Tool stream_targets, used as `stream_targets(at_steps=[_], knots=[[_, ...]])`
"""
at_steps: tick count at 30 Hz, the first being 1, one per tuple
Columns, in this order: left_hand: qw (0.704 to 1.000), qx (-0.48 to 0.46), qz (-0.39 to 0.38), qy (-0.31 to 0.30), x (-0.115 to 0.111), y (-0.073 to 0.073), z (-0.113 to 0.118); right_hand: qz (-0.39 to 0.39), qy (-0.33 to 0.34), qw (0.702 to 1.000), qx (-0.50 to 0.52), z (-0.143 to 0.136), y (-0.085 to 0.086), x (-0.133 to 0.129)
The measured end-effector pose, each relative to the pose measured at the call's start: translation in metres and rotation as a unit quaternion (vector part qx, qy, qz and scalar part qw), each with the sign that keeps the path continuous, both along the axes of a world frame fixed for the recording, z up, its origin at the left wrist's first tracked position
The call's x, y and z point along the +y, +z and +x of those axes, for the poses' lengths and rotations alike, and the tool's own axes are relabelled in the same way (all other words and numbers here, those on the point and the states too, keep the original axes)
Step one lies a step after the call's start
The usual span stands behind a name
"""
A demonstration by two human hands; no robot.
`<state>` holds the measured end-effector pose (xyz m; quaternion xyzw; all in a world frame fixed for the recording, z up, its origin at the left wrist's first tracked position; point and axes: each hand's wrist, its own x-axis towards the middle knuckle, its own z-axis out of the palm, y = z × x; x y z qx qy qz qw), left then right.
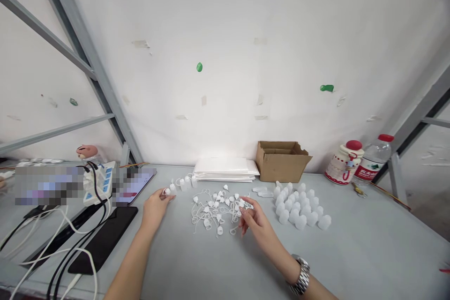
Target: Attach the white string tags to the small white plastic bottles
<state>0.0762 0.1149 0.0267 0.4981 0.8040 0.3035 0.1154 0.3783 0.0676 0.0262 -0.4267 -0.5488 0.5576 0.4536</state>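
Note:
My left hand (156, 208) is closed at the left end of a short row of small white bottles with cord loops (188, 182). Its fingertips grip the nearest small white bottle (168, 191), partly covered by the fingers. In front of me lies a loose spread of small white caps with thin cords (218, 205). My right hand (256, 219) reaches its right edge, thumb and index finger closing around one white cap (242, 203). Right of that hand stands a cluster of frosted white rounded pieces (298, 204), with a couple of clear slim pieces (262, 192) lying beside them.
Behind the caps are stacked white envelopes or sheets (225, 168) and an open cardboard box (283, 166). A decorated cup (342, 164) and a red-capped bottle (374, 157) stand at right. Cables, a power strip (100, 183) and a black phone-like slab (105, 239) lie left.

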Motion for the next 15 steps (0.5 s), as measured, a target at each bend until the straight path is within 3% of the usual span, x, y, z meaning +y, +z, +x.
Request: stream_targets(at_steps=[6, 15], knots=[[1.0, 0.004, 0.015, -0.013, 0.002, -0.005, 0.001, -0.003, 0.004, 1.0, 0.0, -0.001, -0.005, 0.001], [0.998, 0.007, 0.052, -0.028, 0.004, -0.013, 0.0, -0.013, 0.005, 1.0, -0.014, -0.004, 0.003, -0.004]])
